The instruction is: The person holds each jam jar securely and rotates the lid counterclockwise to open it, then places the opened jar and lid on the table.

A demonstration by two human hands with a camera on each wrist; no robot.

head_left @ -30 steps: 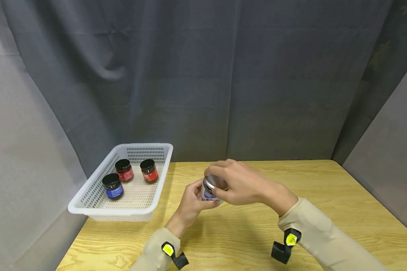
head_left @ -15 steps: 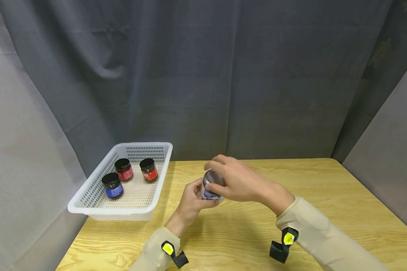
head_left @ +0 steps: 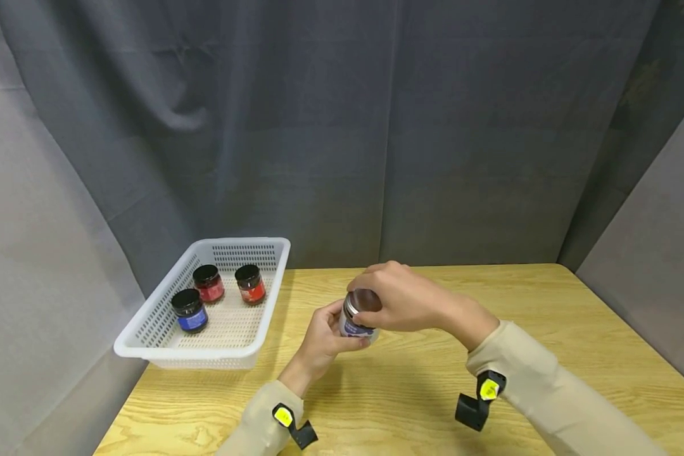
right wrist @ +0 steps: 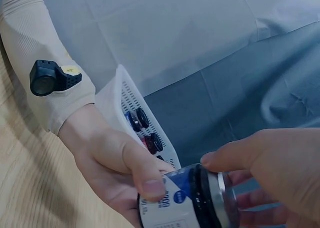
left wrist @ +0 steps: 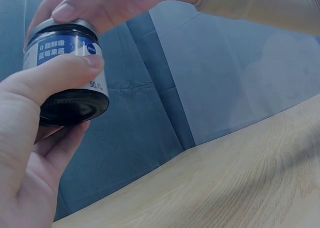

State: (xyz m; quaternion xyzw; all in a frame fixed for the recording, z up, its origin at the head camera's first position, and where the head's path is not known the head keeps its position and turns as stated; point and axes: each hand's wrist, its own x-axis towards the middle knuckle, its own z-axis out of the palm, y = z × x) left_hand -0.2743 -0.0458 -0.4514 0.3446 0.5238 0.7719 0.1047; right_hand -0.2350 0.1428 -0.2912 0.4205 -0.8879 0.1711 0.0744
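Note:
In the head view my left hand [head_left: 320,341] grips a jam jar [head_left: 353,329] above the table, its thumb across the front of the label. The jar leans a little and has a white and blue label, plain in the left wrist view. At the jar's top is a dark lid [head_left: 367,299] with a silvery rim. My right hand [head_left: 407,299] holds that lid from above, thumb on the near side and fingers on the far side. In the right wrist view the lid [right wrist: 220,198] still sits against the jar's neck.
A white perforated basket [head_left: 202,358] stands at the left of the wooden table [head_left: 405,405]. Inside it are a jar with a blue label [head_left: 192,321], a jar with a pink label [head_left: 210,291] and a jar with a red label [head_left: 253,292]. Dark cloth [head_left: 296,139] hangs behind.
Half a second ago my right fingers were loosened and spread over the lid; now they are closed around it again. My left hand and the jar have stayed nearly in place.

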